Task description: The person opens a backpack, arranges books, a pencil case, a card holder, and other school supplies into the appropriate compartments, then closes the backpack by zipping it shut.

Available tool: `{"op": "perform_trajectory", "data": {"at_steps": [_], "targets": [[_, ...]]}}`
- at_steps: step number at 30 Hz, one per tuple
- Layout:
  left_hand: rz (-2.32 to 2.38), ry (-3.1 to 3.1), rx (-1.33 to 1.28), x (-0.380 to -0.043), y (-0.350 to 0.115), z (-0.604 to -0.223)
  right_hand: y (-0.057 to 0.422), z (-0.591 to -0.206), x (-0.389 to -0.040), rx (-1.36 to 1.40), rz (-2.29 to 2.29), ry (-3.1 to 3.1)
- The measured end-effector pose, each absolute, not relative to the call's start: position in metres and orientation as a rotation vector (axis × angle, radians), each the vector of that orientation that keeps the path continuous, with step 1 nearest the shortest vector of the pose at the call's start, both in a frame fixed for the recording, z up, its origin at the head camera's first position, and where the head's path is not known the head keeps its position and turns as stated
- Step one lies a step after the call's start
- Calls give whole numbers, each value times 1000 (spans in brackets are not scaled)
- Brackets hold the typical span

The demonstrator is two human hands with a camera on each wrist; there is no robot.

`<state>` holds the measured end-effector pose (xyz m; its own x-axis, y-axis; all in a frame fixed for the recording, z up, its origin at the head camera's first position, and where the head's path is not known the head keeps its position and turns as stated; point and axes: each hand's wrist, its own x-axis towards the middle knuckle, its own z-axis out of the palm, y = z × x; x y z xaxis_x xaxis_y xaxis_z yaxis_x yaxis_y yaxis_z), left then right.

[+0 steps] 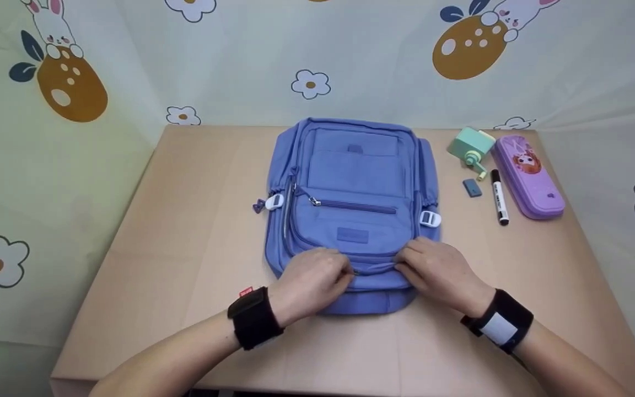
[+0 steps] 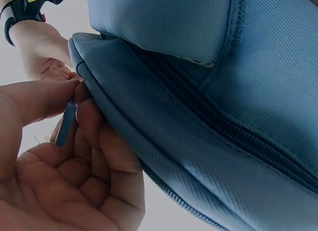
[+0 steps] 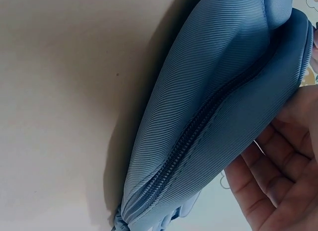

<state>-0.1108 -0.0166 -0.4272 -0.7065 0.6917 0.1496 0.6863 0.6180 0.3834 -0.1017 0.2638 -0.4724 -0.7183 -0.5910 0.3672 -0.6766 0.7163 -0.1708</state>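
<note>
A blue backpack (image 1: 359,176) lies front up on the table, its base toward me. At its lower front, my left hand (image 1: 315,278) pinches a zipper pull (image 2: 66,122) between thumb and forefinger; the flat tab sticks out below them in the left wrist view. My right hand (image 1: 441,270) grips the fabric at the lower right of the front pocket, fingers along its edge in the right wrist view. A zipper track (image 3: 186,141) runs along the bag's side there. Another zipper pull (image 1: 315,202) hangs at the left end of the small front pocket.
Right of the backpack lie a green pencil sharpener (image 1: 469,144) with a crank, a small dark blue eraser (image 1: 472,188), a black-and-white marker (image 1: 499,198) and a purple pencil case (image 1: 529,179). A patterned curtain (image 1: 240,60) borders the table (image 1: 185,220).
</note>
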Motion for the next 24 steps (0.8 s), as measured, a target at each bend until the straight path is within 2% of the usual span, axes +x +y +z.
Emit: {"op": "perform_trajectory", "data": {"at_steps": [9, 17, 24], "targets": [[601, 2882, 1263, -119, -32, -421, 265, -473, -102, 1015, 453, -2624], [592, 2795, 1491, -137, -29, -433, 285, -469, -84, 914, 432, -2656], [575, 2780, 1459, -139, -49, -431, 266, -463, -98, 1000, 399, -2672]]}}
